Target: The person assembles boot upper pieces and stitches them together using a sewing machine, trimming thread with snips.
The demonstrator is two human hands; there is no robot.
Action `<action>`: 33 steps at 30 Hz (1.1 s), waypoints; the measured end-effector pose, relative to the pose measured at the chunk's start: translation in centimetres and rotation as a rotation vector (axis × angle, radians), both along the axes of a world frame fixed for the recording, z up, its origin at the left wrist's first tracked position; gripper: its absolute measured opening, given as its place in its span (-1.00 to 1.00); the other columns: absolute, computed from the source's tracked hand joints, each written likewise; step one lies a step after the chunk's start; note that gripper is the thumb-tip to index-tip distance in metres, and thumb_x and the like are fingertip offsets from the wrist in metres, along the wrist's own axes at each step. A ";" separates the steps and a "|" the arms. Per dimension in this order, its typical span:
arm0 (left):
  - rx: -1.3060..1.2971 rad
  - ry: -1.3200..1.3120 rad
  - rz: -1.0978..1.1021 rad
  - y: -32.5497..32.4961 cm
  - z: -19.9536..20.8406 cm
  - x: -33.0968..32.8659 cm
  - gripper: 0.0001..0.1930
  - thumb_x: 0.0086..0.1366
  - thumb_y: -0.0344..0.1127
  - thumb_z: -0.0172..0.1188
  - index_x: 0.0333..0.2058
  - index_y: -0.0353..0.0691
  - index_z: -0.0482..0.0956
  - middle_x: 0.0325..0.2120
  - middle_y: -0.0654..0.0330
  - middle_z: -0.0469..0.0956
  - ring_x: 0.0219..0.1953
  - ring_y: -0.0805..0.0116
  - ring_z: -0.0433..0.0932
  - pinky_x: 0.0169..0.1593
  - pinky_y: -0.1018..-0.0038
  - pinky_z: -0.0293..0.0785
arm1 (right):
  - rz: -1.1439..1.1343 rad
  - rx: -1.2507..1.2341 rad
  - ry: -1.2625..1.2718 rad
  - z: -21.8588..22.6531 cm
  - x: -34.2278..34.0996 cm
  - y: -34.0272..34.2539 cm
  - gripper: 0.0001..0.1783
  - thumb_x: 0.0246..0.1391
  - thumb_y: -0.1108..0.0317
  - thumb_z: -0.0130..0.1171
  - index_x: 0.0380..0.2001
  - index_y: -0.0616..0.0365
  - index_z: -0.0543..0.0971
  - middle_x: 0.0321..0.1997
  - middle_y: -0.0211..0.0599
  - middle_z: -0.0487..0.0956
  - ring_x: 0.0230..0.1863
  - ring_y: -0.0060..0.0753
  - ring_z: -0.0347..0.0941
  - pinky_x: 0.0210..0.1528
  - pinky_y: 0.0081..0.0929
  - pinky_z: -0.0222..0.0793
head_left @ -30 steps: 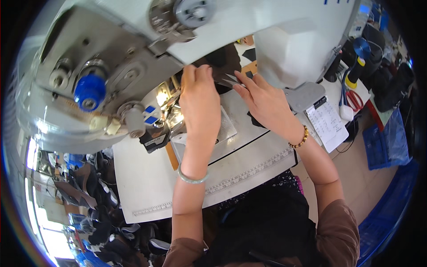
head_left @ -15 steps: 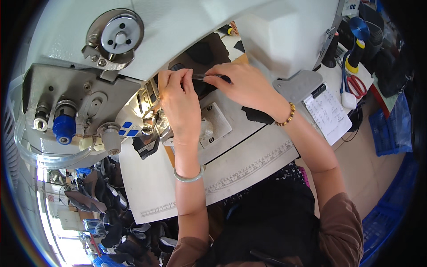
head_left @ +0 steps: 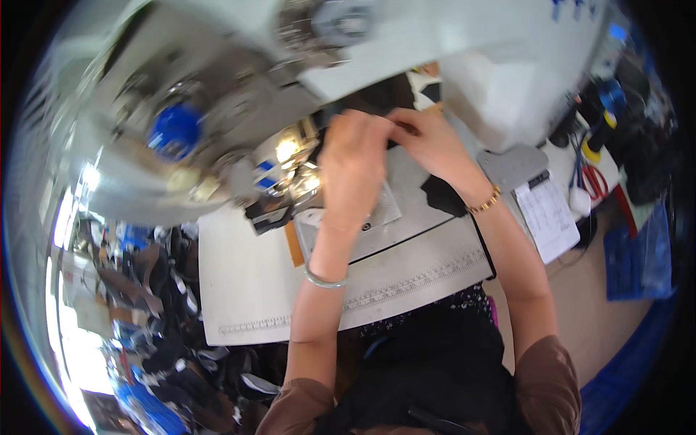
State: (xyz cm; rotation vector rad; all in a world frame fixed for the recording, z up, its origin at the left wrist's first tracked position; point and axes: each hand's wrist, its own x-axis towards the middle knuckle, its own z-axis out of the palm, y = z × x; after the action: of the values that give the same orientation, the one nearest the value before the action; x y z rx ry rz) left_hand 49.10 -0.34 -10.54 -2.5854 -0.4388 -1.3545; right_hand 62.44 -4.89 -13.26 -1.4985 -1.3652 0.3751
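Observation:
My left hand (head_left: 354, 168), blurred, is closed with its fingers pinched together beside the lit needle area of a white sewing machine (head_left: 478, 87). My right hand (head_left: 438, 148) meets it from the right, thumb and fingers also pinched. The fingertips of both hands nearly touch; whatever lies between them is too hidden and smeared to name. Dark material (head_left: 388, 94) lies just behind the fingers, under the machine's arm. A small black piece (head_left: 444, 197) rests on the table by my right wrist.
A ruler scale (head_left: 406, 283) runs along the table's (head_left: 254, 275) near edge. To the right are a clipped paper sheet (head_left: 547, 221), red-handled scissors (head_left: 596, 183) and a thread cone (head_left: 596, 148). The machine's blue knob (head_left: 175, 132) juts out at left. Dark pieces (head_left: 145, 279) are heaped below.
The view has swung, so the machine and hands sit farther right. The hands have come closer together, and the slim dark-and-silvery tool seen between them before is hidden.

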 end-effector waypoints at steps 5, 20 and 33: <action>-0.035 0.178 -0.218 -5.5 -3.3 -5.7 -0.72 -0.07 -0.52 0.14 -0.28 -0.30 0.53 -0.42 0.14 0.44 -0.44 0.22 0.45 -0.41 0.39 0.45 | -0.161 0.178 -0.132 -2.2 -3.1 -6.2 -0.77 0.06 0.27 0.09 -0.23 0.12 0.49 -0.35 -0.17 0.53 -0.39 -0.09 0.47 -0.35 -0.30 0.35; -1.739 -0.293 -0.409 1.0 1.2 -16.6 -0.78 0.22 -0.27 0.12 -0.34 -0.36 0.48 -0.58 0.13 0.52 -0.54 0.32 0.55 -0.58 0.56 0.36 | -0.085 0.447 -0.610 -0.4 -8.7 -2.7 -0.53 -0.24 0.68 0.01 -0.13 0.23 0.46 -0.06 -0.18 0.39 -0.05 -0.10 0.33 -0.03 -0.29 0.27; -1.739 -0.412 -0.663 3.3 -1.4 -16.4 -0.89 0.12 -0.45 0.16 -0.42 -0.40 0.50 -0.65 0.09 0.52 -0.64 0.21 0.55 -0.58 0.47 0.39 | 0.139 0.585 -0.388 -1.6 -9.1 1.8 -0.62 -0.31 0.77 -0.11 -0.31 0.27 0.43 -0.27 -0.13 0.37 -0.31 -0.09 0.38 -0.30 -0.38 0.35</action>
State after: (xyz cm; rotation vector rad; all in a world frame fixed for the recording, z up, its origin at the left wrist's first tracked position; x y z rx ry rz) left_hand 32.74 2.94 -11.95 -3.9202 -1.4236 -2.4453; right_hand 53.29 -3.07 -14.86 -1.0162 -1.7029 -0.2366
